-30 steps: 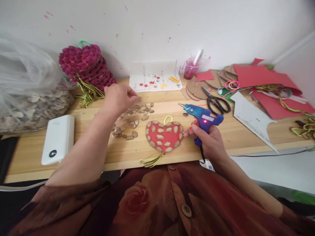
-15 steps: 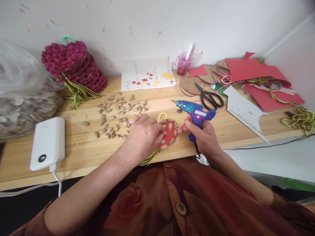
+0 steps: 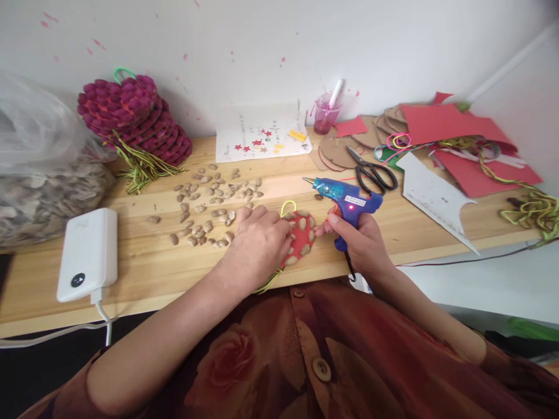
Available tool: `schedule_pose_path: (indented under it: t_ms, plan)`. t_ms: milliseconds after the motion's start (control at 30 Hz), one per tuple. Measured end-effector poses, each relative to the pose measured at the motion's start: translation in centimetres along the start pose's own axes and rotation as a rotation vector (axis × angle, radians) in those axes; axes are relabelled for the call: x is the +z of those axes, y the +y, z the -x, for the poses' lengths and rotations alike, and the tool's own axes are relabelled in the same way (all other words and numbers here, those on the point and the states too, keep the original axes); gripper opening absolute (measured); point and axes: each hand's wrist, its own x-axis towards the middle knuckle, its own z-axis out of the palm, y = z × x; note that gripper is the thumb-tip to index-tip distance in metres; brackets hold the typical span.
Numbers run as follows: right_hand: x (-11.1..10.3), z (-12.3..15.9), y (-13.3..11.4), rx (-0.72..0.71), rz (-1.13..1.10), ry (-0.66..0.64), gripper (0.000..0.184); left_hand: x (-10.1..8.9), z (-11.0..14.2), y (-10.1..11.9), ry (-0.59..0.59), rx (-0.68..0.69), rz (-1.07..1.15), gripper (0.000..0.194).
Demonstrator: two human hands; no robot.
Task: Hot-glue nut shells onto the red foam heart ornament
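Note:
In my right hand [image 3: 364, 235] is a blue glue gun [image 3: 347, 203], its red light lit and its metal nozzle pointing left. A red disc [image 3: 300, 235] lies near the table's front edge, with pale shells that look like peanut shells stuck on its face, a yellow loop on top and a green-yellow tassel below. My left hand [image 3: 262, 241] covers the disc's left part, its fingers curled down and closed; whatever they pinch is hidden. Fingers of my right hand reach the disc's right edge. Several loose shells [image 3: 198, 230] are scattered left of my left hand.
A white power bank [image 3: 87, 254] with a cable stands at left, before a plastic bag of shells [image 3: 48, 195]. Purple shell-covered discs [image 3: 131, 116] lean on the wall. Black scissors [image 3: 375, 176], cardboard rounds [image 3: 338, 152] and red card [image 3: 454, 125] lie at right.
My left hand has shifted slightly over the disc's left side. The view has moved a little; the glue gun and my right hand stay in place.

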Motion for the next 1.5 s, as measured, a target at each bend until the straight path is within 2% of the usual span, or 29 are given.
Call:
schedule_pose_path:
  t_ms: [200,367,467,933,1233,1367,1500]
  plan:
    - [0.1,0.0,-0.2,-0.005,-0.002,-0.01,0.019,-0.6,0.1,0.0,-0.021,-0.015,0.007,0.017]
    - [0.0,0.0,-0.2,-0.008,-0.006,-0.013,0.019,-1.9,0.8,-1.9,0.045,-0.043,0.053,0.01]
    - [0.0,0.0,-0.2,-0.009,-0.007,-0.012,0.018,-2.3,1.4,-2.9,0.034,-0.073,0.052,0.008]
    - [0.4,0.0,-0.6,0.015,-0.001,0.028,0.027,-1.1,1.5,-2.6,-0.017,0.002,0.073,0.017]
    - [0.3,0.0,-0.4,-0.002,-0.028,0.001,0.02,-1.1,1.1,-2.6,-0.069,0.015,0.083,0.017]
    - [0.3,0.0,-0.4,-0.015,-0.017,-0.003,0.018,-0.7,1.1,-3.0,-0.04,0.073,0.066,0.016]
    - [0.3,0.0,-0.4,-0.013,-0.006,-0.005,0.017,-0.9,1.4,-3.9,0.045,0.11,0.091,0.011]
